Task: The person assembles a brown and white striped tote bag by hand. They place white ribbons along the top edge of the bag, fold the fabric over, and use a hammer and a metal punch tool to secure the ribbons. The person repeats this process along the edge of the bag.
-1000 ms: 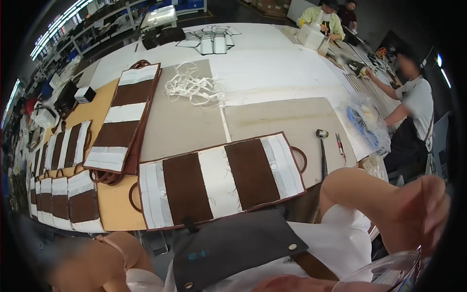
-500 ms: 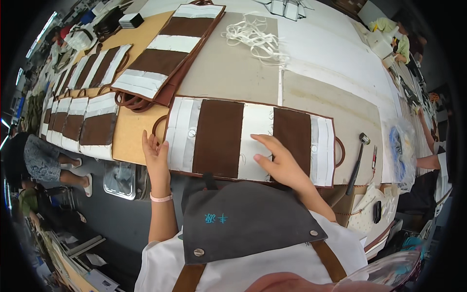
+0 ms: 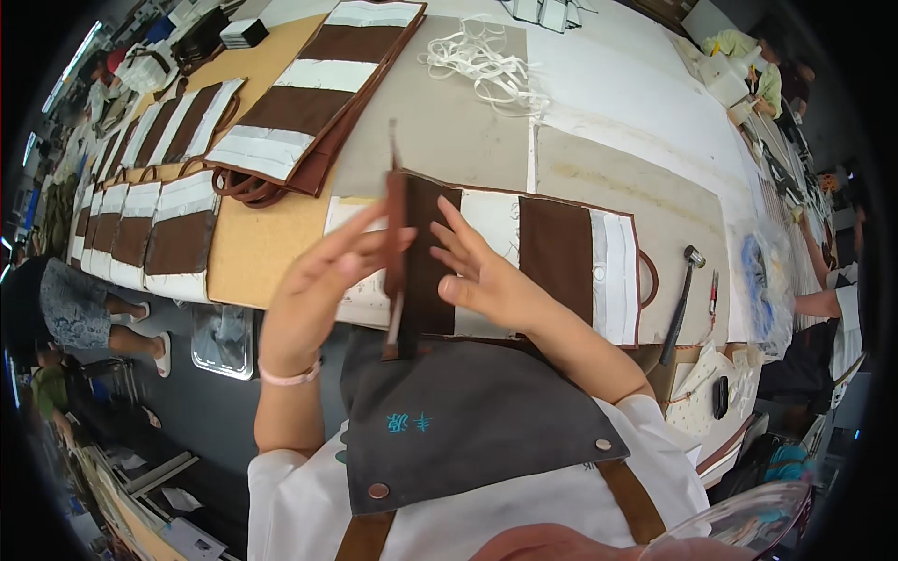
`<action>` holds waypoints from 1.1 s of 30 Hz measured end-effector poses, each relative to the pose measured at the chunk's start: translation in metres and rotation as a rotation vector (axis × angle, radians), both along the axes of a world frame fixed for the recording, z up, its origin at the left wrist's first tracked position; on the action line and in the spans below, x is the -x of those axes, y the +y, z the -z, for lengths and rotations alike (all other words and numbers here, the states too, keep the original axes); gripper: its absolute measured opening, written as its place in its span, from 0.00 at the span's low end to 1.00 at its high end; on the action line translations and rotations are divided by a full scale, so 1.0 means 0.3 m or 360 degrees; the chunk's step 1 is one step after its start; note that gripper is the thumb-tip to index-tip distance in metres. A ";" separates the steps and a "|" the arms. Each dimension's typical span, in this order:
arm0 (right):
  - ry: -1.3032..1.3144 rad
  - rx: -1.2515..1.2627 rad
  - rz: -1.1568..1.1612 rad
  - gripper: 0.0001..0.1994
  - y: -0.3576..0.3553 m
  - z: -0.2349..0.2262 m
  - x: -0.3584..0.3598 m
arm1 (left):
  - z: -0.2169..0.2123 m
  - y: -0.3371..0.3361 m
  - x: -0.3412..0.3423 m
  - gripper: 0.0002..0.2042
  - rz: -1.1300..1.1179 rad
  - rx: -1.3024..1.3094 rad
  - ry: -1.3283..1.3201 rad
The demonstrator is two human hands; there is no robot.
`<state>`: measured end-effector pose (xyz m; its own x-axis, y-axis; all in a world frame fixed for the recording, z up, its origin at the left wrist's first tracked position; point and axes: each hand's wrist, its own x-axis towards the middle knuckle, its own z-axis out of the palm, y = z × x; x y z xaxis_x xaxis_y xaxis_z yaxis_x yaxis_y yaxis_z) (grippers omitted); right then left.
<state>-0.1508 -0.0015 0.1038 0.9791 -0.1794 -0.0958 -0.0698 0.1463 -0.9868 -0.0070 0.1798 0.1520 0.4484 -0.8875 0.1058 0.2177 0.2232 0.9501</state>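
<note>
A brown-and-white striped fabric panel (image 3: 555, 266) with leather-like trim lies across the table before me. Its left end stands up as a raised flap (image 3: 396, 266), seen almost edge-on. My left hand (image 3: 323, 280), blurred, is at the flap's outer side, with fingertips showing past its edge; the thumb's hold is hard to make out. Just right of the flap, my right hand (image 3: 475, 271) hovers over the panel, fingers apart and holding nothing. A brown loop handle (image 3: 650, 279) sticks out from the panel's right end.
Similar striped panels (image 3: 309, 89) are stacked at the far left, with rows of smaller ones (image 3: 178, 224) beside them. White tapes (image 3: 482, 70) lie tangled beyond. At the right are a hammer (image 3: 681, 304), a red-handled tool (image 3: 714, 293) and a clear plastic bag (image 3: 760, 285).
The panel's left end has come up off the table and stands on edge. My left hand has moved right with it. My right hand has shifted left and up over the panel.
</note>
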 end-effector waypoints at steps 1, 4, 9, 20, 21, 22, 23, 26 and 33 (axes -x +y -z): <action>-0.0038 -0.0291 -0.0032 0.36 0.012 -0.024 -0.039 | -0.032 -0.046 0.042 0.24 0.0049 -0.0114 -0.0272; 0.0037 -0.0767 -0.0148 0.26 -0.012 -0.168 -0.086 | -0.067 -0.114 0.097 0.24 -0.0072 -0.0087 -0.0582; -0.0571 -0.0361 0.0124 0.26 0.003 -0.399 -0.110 | -0.184 -0.038 0.041 0.23 -0.0311 0.0434 -0.0722; -0.1007 0.0559 0.1384 0.22 -0.283 -0.504 0.331 | 0.179 0.193 -0.208 0.15 -0.2121 0.0087 -0.0556; -0.0869 0.0532 0.1482 0.22 -0.339 -0.477 0.384 | 0.194 0.213 -0.207 0.15 -0.2112 -0.0002 -0.0520; -0.0711 0.0513 0.1588 0.21 -0.390 -0.448 0.443 | 0.218 0.211 -0.209 0.16 -0.2075 -0.0086 -0.0466; -0.0552 0.0474 0.1670 0.21 -0.437 -0.409 0.492 | 0.243 0.201 -0.210 0.16 -0.1992 -0.0129 -0.0415; -0.0153 0.0189 0.1711 0.20 -0.564 -0.191 0.599 | 0.337 0.179 -0.215 0.16 -0.1511 -0.0479 -0.0429; 0.0825 0.0413 0.1851 0.19 -0.649 0.256 0.768 | 0.488 0.059 -0.281 0.23 -0.0996 -0.1047 -0.1367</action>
<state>-0.3812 -0.1961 0.0269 0.0973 -0.9637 -0.2485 -0.4115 0.1884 -0.8917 0.0772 0.1975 0.0055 0.8181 -0.5426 0.1905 -0.4994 -0.5060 0.7032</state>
